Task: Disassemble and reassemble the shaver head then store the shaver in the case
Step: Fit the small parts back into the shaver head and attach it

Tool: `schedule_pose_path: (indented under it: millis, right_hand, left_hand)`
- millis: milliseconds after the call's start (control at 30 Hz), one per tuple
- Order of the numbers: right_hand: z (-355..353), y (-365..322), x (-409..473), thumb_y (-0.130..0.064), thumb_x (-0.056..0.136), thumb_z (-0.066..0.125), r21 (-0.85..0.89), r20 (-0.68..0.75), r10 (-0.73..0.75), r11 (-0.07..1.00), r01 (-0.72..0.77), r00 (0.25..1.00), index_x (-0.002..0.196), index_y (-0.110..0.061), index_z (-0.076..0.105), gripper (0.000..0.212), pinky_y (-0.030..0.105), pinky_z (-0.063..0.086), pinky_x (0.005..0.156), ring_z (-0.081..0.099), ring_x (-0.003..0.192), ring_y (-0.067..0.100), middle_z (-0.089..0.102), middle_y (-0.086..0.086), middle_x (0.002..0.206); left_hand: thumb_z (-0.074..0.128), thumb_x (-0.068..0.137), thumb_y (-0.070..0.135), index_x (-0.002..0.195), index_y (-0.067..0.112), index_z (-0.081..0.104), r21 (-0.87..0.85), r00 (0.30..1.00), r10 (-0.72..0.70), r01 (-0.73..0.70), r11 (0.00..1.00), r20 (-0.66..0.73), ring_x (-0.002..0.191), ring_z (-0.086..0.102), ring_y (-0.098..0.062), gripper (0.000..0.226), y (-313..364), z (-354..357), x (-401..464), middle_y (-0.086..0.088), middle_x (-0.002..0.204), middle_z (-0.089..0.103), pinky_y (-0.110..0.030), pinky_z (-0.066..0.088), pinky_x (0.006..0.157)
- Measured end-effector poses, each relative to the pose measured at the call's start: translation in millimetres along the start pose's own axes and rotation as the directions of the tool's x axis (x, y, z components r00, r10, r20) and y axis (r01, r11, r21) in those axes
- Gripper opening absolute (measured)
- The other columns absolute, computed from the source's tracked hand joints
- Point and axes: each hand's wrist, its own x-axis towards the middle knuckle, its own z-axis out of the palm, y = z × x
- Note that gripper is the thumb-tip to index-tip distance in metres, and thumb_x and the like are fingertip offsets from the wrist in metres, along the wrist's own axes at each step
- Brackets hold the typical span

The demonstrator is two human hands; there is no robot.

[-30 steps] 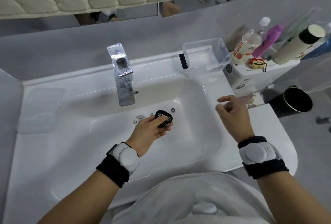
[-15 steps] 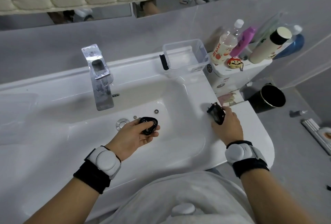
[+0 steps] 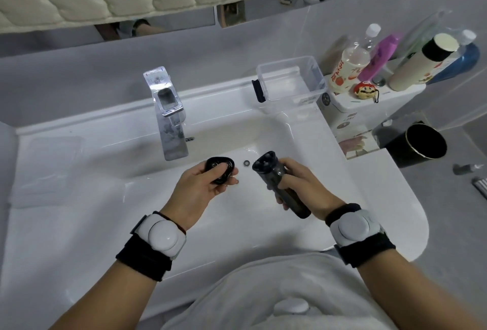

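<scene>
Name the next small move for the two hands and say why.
Probably bring the black rounded shaver head cap in the left hand over to the dark cylindrical shaver body gripped by the right hand: its exposed top faces the cap, and they are held apart.

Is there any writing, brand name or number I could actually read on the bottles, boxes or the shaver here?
None can be read.
Clear bottle: red characters and fruit pictures, too blurred.
White tumbler: small picture, no legible words.
White box under the bottles: round marks and small print, too small.
Clear container: front label, too small.
Faucet: red and blue marks on top, no words.
Shaver body and shaver head: no visible text.
</scene>
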Motion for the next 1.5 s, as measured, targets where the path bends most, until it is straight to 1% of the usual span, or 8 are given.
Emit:
schedule_pose_path:
  millis: [167, 367, 433, 600, 1100, 1200, 1400, 1500]
  right_hand:
    - [10.7, -8.5, -1.9, -0.014, 0.075, 0.056, -0.029, 0.195, 0.005, 1.0, 0.0, 0.981, 0.1, -0.011, 0.057, 0.026, 0.033, 0.046, 0.05, 0.054, 0.059, 0.029, 0.065, 0.018, 0.084]
    - [22.7, -9.8, -2.4, -0.018, 0.067, 0.058, -0.042, 0.263, 0.003, 0.999, 0.009, 0.965, 0.099, -0.01, 0.058, 0.033, 0.033, 0.045, 0.051, 0.053, 0.059, 0.029, 0.063, 0.017, 0.083]
    - [23.8, -10.2, -2.2, -0.019, 0.067, 0.058, -0.044, 0.267, -0.006, 0.999, 0.018, 0.964, 0.098, -0.01, 0.059, 0.033, 0.032, 0.045, 0.05, 0.053, 0.058, 0.028, 0.062, 0.017, 0.082]
    - [24.4, -9.7, -3.2, -0.013, 0.069, 0.056, -0.042, 0.265, -0.011, 0.999, 0.023, 0.964, 0.099, -0.009, 0.06, 0.03, 0.032, 0.045, 0.05, 0.052, 0.056, 0.028, 0.063, 0.016, 0.081]
    - [27.3, -10.0, -5.2, -0.021, 0.07, 0.059, -0.083, 0.242, 0.023, 0.997, -0.003, 0.97, 0.101, -0.009, 0.061, 0.033, 0.032, 0.046, 0.049, 0.055, 0.056, 0.027, 0.066, 0.014, 0.081]
    - [32.0, -7.4, -6.7, -0.023, 0.073, 0.059, -0.099, 0.236, 0.055, 0.995, -0.033, 0.97, 0.105, -0.006, 0.058, 0.036, 0.032, 0.046, 0.048, 0.056, 0.055, 0.026, 0.067, 0.011, 0.08]
    - [34.1, -5.9, -7.1, -0.022, 0.081, 0.057, -0.133, 0.24, 0.067, 0.991, -0.036, 0.968, 0.103, -0.007, 0.056, 0.027, 0.031, 0.046, 0.046, 0.055, 0.052, 0.025, 0.066, 0.008, 0.078]
    - [36.1, -5.6, -6.6, -0.024, 0.079, 0.058, -0.12, 0.226, 0.074, 0.992, -0.048, 0.971, 0.102, -0.009, 0.056, 0.028, 0.031, 0.045, 0.045, 0.055, 0.051, 0.025, 0.066, 0.008, 0.077]
  left_hand:
    - [0.062, 0.092, 0.017, 0.106, 0.007, 0.069, -0.009, 0.998, 0.054, -0.054, 0.998, -0.041, 0.083, 0.068, -0.021, 0.018, 7.0, 0.7, -5.7, -0.016, 0.103, 0.073, -0.024, 0.054, 0.07]
    - [0.064, 0.091, 0.017, 0.106, 0.007, 0.07, 0.054, 0.996, 0.076, -0.074, 0.996, -0.037, 0.09, 0.071, -0.027, 0.019, 2.0, 4.5, -10.3, -0.017, 0.104, 0.073, -0.034, 0.056, 0.078]
    - [0.065, 0.09, 0.016, 0.104, 0.007, 0.071, 0.05, 0.995, 0.084, -0.081, 0.995, -0.048, 0.09, 0.07, -0.028, 0.018, 0.5, 6.4, -10.5, -0.019, 0.103, 0.073, -0.037, 0.057, 0.079]
    - [0.067, 0.089, 0.016, 0.1, 0.007, 0.072, 0.071, 0.993, 0.105, -0.101, 0.992, -0.052, 0.082, 0.069, -0.022, 0.016, 1.6, 10.2, -11.1, -0.016, 0.096, 0.073, -0.03, 0.056, 0.064]
    - [0.064, 0.09, 0.009, 0.1, 0.006, 0.071, 0.176, 0.972, 0.231, -0.22, 0.959, -0.044, 0.08, 0.071, -0.023, 0.012, -2.2, 15.9, -10.9, -0.011, 0.087, 0.074, -0.041, 0.06, 0.072]
    - [0.065, 0.09, 0.009, 0.099, 0.009, 0.072, 0.217, 0.964, 0.26, -0.242, 0.946, -0.059, 0.083, 0.071, -0.025, 0.012, -3.2, 15.7, -10.2, -0.012, 0.09, 0.074, -0.039, 0.06, 0.071]
    - [0.065, 0.09, 0.01, 0.099, 0.01, 0.072, 0.25, 0.961, 0.264, -0.237, 0.939, -0.082, 0.086, 0.072, -0.024, 0.012, -7.7, 15.7, -9.6, -0.011, 0.091, 0.074, -0.031, 0.058, 0.071]
    - [0.065, 0.089, 0.013, 0.1, 0.013, 0.072, 0.288, 0.95, 0.296, -0.258, 0.922, -0.099, 0.088, 0.072, -0.023, 0.013, -10.8, 14.3, -9.9, -0.008, 0.092, 0.075, -0.032, 0.059, 0.074]
